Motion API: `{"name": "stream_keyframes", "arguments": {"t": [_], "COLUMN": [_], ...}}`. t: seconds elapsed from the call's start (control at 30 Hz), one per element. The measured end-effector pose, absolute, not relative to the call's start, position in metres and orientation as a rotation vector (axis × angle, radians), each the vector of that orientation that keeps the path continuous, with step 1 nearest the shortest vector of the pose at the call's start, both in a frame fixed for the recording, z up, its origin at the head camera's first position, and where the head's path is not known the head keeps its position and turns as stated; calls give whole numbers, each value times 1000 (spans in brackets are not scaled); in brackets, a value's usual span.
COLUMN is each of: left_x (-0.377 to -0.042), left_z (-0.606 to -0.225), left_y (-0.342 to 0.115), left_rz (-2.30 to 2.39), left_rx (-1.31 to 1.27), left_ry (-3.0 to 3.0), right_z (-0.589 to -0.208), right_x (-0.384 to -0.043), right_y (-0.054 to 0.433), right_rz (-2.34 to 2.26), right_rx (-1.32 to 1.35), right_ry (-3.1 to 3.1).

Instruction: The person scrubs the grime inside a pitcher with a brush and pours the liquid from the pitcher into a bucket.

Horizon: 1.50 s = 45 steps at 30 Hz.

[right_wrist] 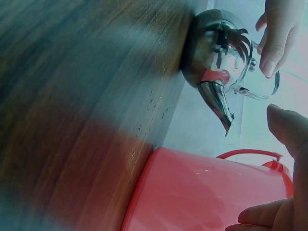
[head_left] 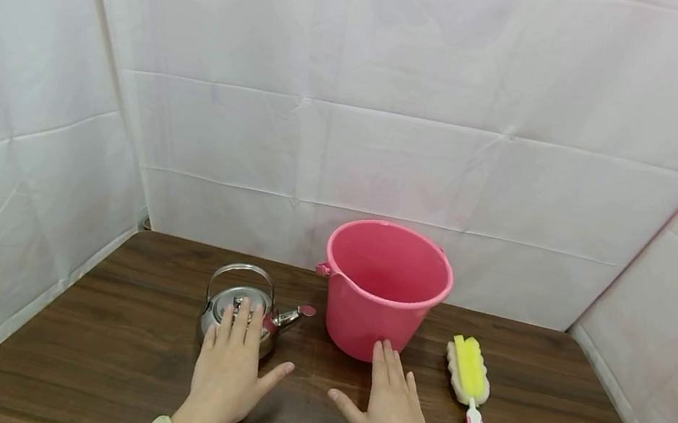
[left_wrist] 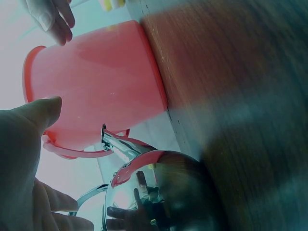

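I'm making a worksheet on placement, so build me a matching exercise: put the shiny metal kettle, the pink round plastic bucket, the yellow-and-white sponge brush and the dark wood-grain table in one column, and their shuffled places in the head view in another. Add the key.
Things
1. shiny metal kettle
2. pink round plastic bucket
3. yellow-and-white sponge brush
4. dark wood-grain table

Places
A. beneath the other three
B. lying down, farthest right of the three items
C. farthest left of the three items
D. standing upright between the other two items

Pairs: 1-C, 2-D, 3-B, 4-A
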State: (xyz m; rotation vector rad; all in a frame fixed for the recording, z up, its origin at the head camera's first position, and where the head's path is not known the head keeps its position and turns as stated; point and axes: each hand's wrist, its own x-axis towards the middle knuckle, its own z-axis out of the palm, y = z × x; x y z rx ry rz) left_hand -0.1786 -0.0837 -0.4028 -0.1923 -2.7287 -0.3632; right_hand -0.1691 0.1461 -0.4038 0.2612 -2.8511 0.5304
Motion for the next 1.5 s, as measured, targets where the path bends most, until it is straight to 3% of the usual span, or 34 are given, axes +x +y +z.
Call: {"name": "stream_keyframes", "arguments": {"t": [1.5], "left_x": [-179], "left_z": [-405], "left_y": [-95], "left_rz": [-378], "left_rx": [-159], "left_ry": [-2692], "right_z": [-407], "right_x": [-171], "right_y": [127], "right_rz": [599], "right_rx": [343], "right_ry": [-2848]}}
